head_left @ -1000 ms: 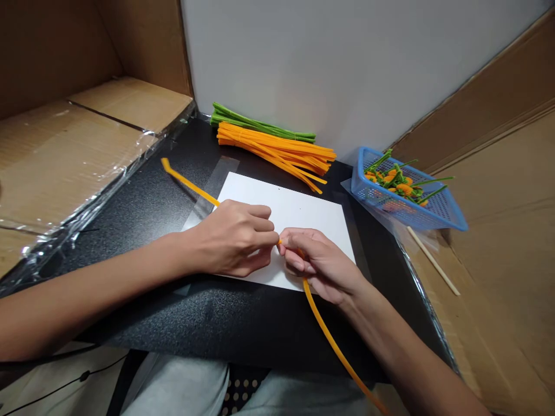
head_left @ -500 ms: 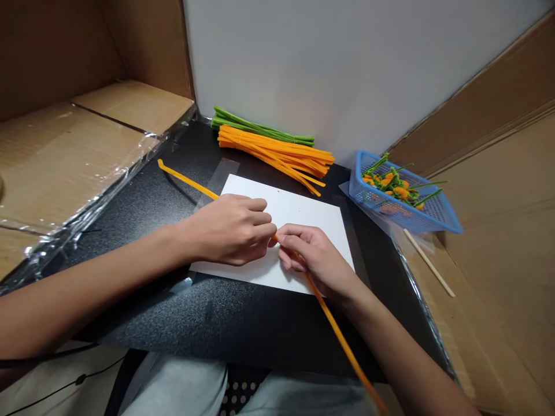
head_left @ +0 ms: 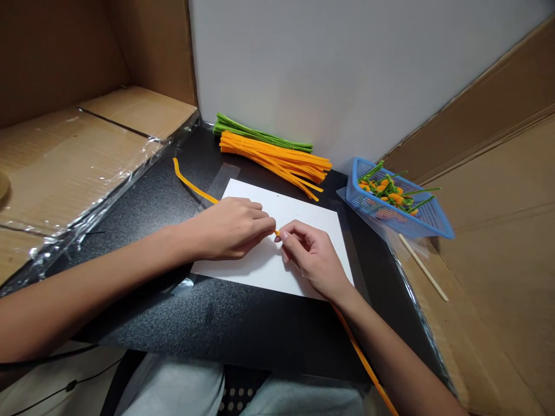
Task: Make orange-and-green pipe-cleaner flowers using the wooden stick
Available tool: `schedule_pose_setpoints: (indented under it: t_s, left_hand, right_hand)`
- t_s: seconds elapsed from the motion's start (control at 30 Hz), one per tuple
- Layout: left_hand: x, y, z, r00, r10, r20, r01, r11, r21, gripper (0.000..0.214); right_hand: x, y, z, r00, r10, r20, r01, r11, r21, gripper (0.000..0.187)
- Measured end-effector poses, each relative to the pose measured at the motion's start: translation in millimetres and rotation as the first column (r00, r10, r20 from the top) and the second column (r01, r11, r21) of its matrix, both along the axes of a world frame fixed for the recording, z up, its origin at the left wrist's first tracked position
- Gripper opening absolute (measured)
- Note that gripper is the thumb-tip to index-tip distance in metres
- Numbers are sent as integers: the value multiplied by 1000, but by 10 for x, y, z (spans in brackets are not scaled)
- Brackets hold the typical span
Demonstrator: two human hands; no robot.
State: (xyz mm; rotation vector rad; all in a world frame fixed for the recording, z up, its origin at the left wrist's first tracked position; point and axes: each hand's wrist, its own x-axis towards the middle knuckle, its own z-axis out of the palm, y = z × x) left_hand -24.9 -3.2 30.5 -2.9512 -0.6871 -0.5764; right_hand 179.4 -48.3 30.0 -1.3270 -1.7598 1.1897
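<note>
My left hand (head_left: 229, 228) and right hand (head_left: 314, 257) almost meet over the white sheet (head_left: 286, 208), and each grip is pinching the orange pipe cleaner (head_left: 278, 233) between them. One orange end pokes out to the far left. Another goes under my right wrist and past the near edge of the surface (head_left: 243, 312). I can't tell if it's all one piece. That long end could snag on the edge and tug my pinch loose. Squeezing too hard could kink it.

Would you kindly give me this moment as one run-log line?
left hand: gripping orange strip | right hand: pinching orange strip | below: white sheet | beyond: orange bundle, green bundle | right: blue basket
</note>
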Motion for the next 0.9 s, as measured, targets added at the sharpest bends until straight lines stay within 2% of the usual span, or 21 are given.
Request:
schedule_pose_setpoints:
  t_s: [0.1,0.2,0.3,0.4,0.63,0.73,0.8,0.9]
  left_hand:
    - [1,18,-30,1000,-15,23,12,990,139,24]
    - [1,28,-40,998,-4,67,-10,977,214,23]
    - [-20,48,-20,997,18,82,-35,977,210,25]
    - [-57,78,-1,999,21,27,-26,980,197,27]
    - [-107,136,-33,999,-12,51,0,973,230,24]
    - [-160,198,-45,997,-9,78,-10,971,240,26]
    - [-236,274,-58,997,25,74,-43,968,248,26]
    - [-403,420,-89,994,67,84,-86,963,254,27]
  right_hand:
    - [0,9,-2,999,33,-41,-35,998,-53,29]
    - [8,15,3,997,28,-71,-31,999,-40,31]
    - [26,18,19,998,-5,-69,4,1000,-7,31]
    - [46,27,37,997,-25,-72,24,1000,-9,30]
    - [42,53,31,991,-26,-133,24,1000,-18,29]
    - [62,112,22,985,20,-172,-29,998,-52,31]
    - [125,169,31,987,72,-144,-88,991,-105,33]
    - [331,218,95,995,98,-10,-98,979,-176,34]
